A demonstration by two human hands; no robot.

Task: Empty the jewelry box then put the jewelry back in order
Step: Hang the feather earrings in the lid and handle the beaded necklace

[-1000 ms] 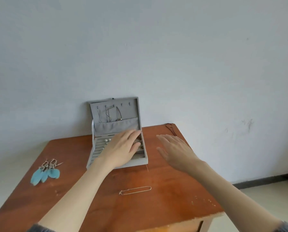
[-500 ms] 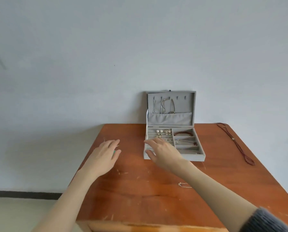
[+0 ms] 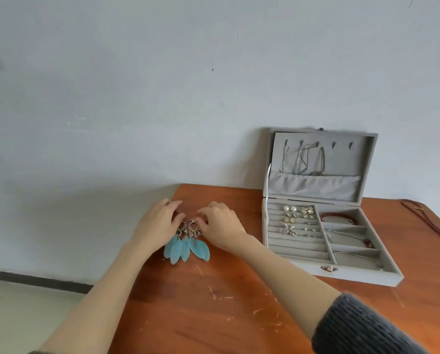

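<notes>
- Feather earrings (image 3: 187, 245) flat on table (image 3: 213, 315), blue feathers fanned toward the wrists, metal hooks right at the fingertips of both hands.
- Left hand (image 3: 157, 226) curled over the left earring's metal top, fingers bent; actual grip hidden, cannot tell if pinching or only touching.
- Right hand (image 3: 220, 226) likewise curled, fingertips at the right earring's hook; appears to pinch it, not certain.
- Jewelry box (image 3: 323, 226) open, well off to the right of the right hand; ring rolls part filled with studs, side compartments holding bracelets, lid hooks holding chains.
- Judgement: step in hand is picking the pair up for return to the box.
- Best taken by the metal hooks, not the feathers; feathers likely to crease or fray.
- Worth separating the pair before lifting; dangling charms look prone to tangle.
- Lift straight up, then across to the right.
</notes>
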